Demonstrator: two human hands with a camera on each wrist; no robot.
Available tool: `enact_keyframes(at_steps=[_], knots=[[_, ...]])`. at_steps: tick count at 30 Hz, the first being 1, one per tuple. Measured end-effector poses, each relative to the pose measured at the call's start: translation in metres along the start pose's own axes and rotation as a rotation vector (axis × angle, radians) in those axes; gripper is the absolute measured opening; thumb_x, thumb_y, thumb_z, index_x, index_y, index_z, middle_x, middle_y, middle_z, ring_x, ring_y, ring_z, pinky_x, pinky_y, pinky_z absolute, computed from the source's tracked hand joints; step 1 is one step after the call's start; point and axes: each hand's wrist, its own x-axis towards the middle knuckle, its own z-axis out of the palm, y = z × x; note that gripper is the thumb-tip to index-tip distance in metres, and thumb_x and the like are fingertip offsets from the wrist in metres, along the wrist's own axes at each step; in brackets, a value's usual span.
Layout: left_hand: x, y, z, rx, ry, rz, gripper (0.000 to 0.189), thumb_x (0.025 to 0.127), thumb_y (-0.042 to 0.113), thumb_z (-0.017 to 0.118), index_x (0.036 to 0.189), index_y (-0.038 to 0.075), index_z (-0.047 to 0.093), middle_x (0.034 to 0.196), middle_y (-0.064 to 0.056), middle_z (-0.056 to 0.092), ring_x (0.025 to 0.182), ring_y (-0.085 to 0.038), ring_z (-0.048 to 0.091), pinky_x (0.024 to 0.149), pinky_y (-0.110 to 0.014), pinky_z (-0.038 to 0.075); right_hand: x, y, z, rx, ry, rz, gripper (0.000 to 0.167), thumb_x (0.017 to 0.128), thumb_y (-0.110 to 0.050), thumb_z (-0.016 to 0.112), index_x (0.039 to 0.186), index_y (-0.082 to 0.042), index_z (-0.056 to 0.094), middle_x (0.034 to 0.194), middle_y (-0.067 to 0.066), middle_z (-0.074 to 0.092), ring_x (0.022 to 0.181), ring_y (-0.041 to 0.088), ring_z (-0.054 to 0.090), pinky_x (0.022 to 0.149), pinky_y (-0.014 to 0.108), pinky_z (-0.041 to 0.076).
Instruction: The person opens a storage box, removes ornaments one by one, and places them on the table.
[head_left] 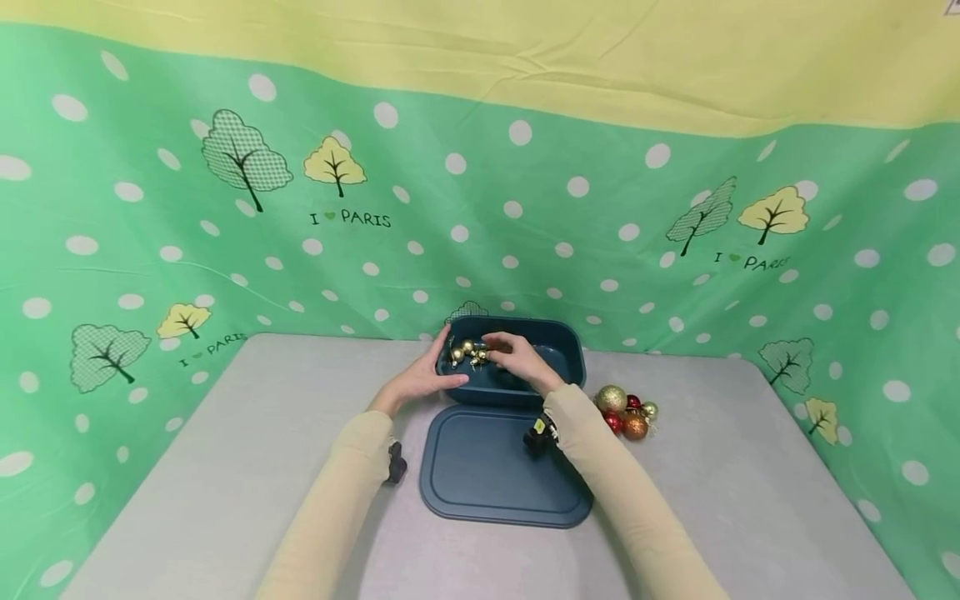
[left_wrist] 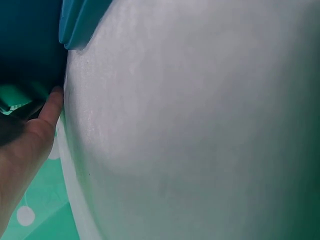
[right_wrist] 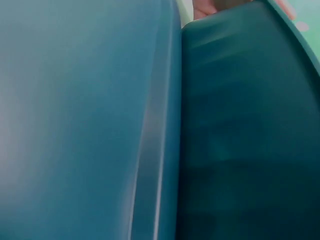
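Within the blue box [head_left: 561,362], which is set just right of centre in the head view with its long axis running left to right across the frame, a bunch of small gold baubles [head_left: 468,346] is gathered toward the left end. The box is reached into from the lower right by the right hand [head_left: 519,360], whose forearm is angled up and leftward, so that the baubles are found to the left of its fingertips, at the very edge of them. Its fingers are bent downward and brought close together; whether a bauble is pinched between them or only touched cannot be told, as the tips are partly hidden. By the left hand [head_left: 423,377], the box's left end is bracketed: the thumb is laid along the near left corner, the other fingers are stretched up the outer side, and nothing is enclosed in the palm. The baubles are thus flanked by both hands, but the right is judged the nearer. The lid [head_left: 487,467] is laid flat on the table [head_left: 225,483], just below the box in the frame; more baubles, gold, red and orange [head_left: 632,403], are clustered just beyond the box's right end.
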Motion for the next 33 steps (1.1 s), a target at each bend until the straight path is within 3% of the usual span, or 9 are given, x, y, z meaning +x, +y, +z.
enact_keyframes(at_steps=[5,13,15,18,22,25,33], knots=[[0.0,0.0,0.0,0.003,-0.001,0.006,0.101,0.089,0.019,0.068,0.154,0.007,-0.009,0.155,-0.03,0.0,0.14,-0.048,0.01,0.111,-0.059,0.016,0.001,0.003,-0.001,-0.02,-0.078,-0.021,0.044,0.096,-0.006,0.055,0.138,0.005,0.048,0.129,0.026,0.053,0.11,0.038,0.055,0.086,0.051,0.049],[0.0,0.001,0.0,0.033,-0.016,0.0,0.1,0.091,0.022,0.067,0.155,0.009,-0.009,0.157,-0.025,-0.004,0.141,-0.045,0.007,0.111,-0.059,0.015,0.007,0.02,-0.004,-0.057,-0.163,-0.127,0.037,0.093,-0.013,0.064,0.126,0.002,0.06,0.115,0.016,0.057,0.095,0.026,0.061,0.074,0.036,0.052],[0.0,0.0,0.0,0.028,-0.014,0.001,0.1,0.091,0.022,0.067,0.155,0.009,-0.009,0.157,-0.025,-0.004,0.141,-0.045,0.006,0.111,-0.059,0.015,0.006,0.018,-0.002,-0.07,-0.167,-0.131,0.035,0.093,-0.012,0.064,0.124,0.003,0.061,0.115,0.018,0.056,0.096,0.027,0.06,0.074,0.035,0.051],[0.001,-0.003,0.0,0.006,-0.012,0.012,0.101,0.09,0.02,0.068,0.154,0.008,-0.009,0.156,-0.028,-0.001,0.141,-0.047,0.009,0.111,-0.058,0.016,-0.006,-0.007,-0.001,-0.075,-0.18,-0.093,0.034,0.091,0.0,0.062,0.123,0.012,0.057,0.119,0.027,0.053,0.101,0.036,0.058,0.077,0.034,0.051],[0.013,-0.025,0.003,-0.026,0.008,0.034,0.104,0.089,0.02,0.069,0.155,0.012,-0.011,0.156,-0.03,0.0,0.14,-0.046,0.011,0.111,-0.057,0.016,-0.007,-0.008,0.0,-0.087,-0.198,-0.079,0.03,0.09,0.003,0.063,0.118,0.012,0.059,0.117,0.025,0.056,0.099,0.033,0.06,0.077,0.031,0.051],[0.021,-0.039,0.005,-0.031,0.033,0.041,0.105,0.088,0.022,0.07,0.155,0.018,-0.011,0.157,-0.027,0.0,0.141,-0.044,0.011,0.112,-0.056,0.015,0.001,0.006,0.002,-0.121,-0.214,-0.097,0.026,0.089,0.002,0.065,0.115,0.008,0.062,0.111,0.018,0.061,0.093,0.025,0.062,0.078,0.032,0.052],[0.021,-0.041,0.006,-0.03,0.052,0.041,0.106,0.087,0.025,0.072,0.156,0.02,-0.008,0.157,-0.025,0.003,0.141,-0.043,0.013,0.112,-0.055,0.016,0.001,0.005,0.002,-0.137,-0.216,-0.12,0.021,0.088,0.005,0.066,0.108,0.009,0.064,0.103,0.017,0.064,0.091,0.025,0.064,0.079,0.032,0.053]])
